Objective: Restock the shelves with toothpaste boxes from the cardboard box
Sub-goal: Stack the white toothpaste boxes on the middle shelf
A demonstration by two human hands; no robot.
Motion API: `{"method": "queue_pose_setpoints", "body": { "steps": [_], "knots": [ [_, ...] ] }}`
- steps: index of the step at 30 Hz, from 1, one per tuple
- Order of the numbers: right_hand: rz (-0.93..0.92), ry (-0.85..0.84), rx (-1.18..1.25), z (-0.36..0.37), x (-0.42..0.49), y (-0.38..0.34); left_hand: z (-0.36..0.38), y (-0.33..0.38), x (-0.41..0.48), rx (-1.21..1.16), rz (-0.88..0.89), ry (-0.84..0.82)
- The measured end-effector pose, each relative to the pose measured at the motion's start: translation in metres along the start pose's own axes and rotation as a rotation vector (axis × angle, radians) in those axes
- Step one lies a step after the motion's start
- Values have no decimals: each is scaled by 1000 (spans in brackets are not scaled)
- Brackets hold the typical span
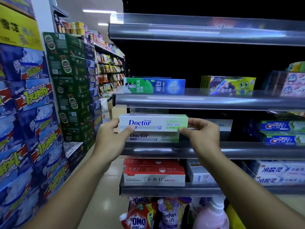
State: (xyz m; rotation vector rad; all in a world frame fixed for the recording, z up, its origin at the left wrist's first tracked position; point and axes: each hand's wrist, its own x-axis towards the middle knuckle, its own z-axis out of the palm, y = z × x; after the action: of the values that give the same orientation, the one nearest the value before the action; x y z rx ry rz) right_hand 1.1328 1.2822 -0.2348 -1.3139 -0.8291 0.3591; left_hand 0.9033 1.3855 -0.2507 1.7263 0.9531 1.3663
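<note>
A white-and-green Doctor toothpaste box (153,122) sits level at the middle shelf (214,150), above another Doctor box (154,137) lying there. The left hand (113,138) pinches its left end, the right hand (200,134) its right. Crest boxes (282,133) fill the shelf's right side.

We see a white-and-green Doctor toothpaste box (153,122) held level, left hand (113,138) pinching its left end, right hand (203,134) pinching its right end. Just under the grip we note a second Doctor box (153,137) lying on the shelf (247,151), touching or nearly touching the held one. Above the grip: a Darlie box (154,85). Right of it: stacked Crest boxes (282,132). Below it: red-and-white boxes (154,173). Far left of the grip we see green cartons (71,80).
</note>
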Motion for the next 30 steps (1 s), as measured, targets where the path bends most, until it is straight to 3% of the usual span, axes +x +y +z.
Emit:
{"method": "queue_pose_setpoints", "body": {
  "steps": [8, 11, 17, 30],
  "knots": [
    [-119, -1, -285, 18, 24, 24, 0, -16, 39, 380, -53, -41],
    [-136, 1, -309, 17, 24, 35, -3, -27, 39, 332, -40, -48],
    [-60, 9, -379, 20, 36, 38, -3, -41, 42, 190, -108, 102],
    [-30, 55, -646, 35, 64, 28, 16, -43, 67, 201, -211, 152]
  ]
}}
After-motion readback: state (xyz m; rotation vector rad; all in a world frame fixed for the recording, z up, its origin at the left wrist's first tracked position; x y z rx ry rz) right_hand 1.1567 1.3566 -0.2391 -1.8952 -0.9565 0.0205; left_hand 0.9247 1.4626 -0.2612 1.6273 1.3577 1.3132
